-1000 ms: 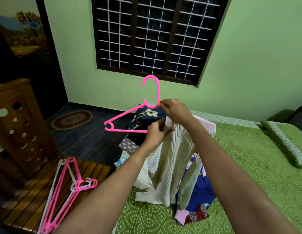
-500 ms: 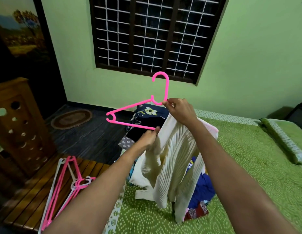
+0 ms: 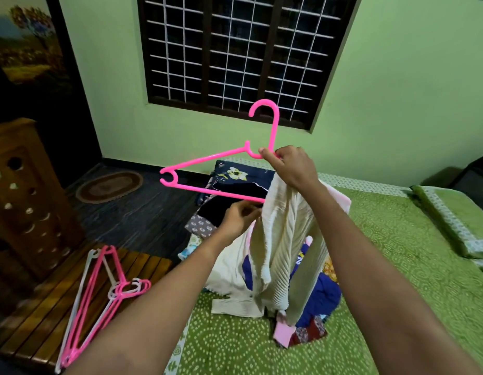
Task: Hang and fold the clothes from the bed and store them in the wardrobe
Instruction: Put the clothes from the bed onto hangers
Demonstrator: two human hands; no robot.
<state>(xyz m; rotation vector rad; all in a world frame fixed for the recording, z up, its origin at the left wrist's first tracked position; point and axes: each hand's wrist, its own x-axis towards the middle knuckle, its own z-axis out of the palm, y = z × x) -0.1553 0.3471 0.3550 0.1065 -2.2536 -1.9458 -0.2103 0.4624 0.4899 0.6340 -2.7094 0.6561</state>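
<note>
A pink plastic hanger (image 3: 208,161) is held up in front of me, tilted, its hook pointing at the window. My right hand (image 3: 291,166) grips its neck together with the top of a cream ribbed garment (image 3: 283,239). The garment hangs from the hanger's right side down to the bed (image 3: 397,266). My left hand (image 3: 240,217) pinches the garment's edge just below the hanger's bottom bar. Behind and under the garment lies a heap of clothes (image 3: 316,299), among them a navy floral piece (image 3: 235,174).
Several pink and white hangers (image 3: 99,296) lie on a slatted wooden bench (image 3: 32,320) at the left. A carved wooden cabinet (image 3: 24,196) stands further left. An oval mat (image 3: 109,186) lies on the dark floor. A green pillow (image 3: 456,220) is at the right.
Both hands have raised the hanger and the cream garment higher. The hanger has tilted and shifted right; more of the garment now hangs off the bed.
</note>
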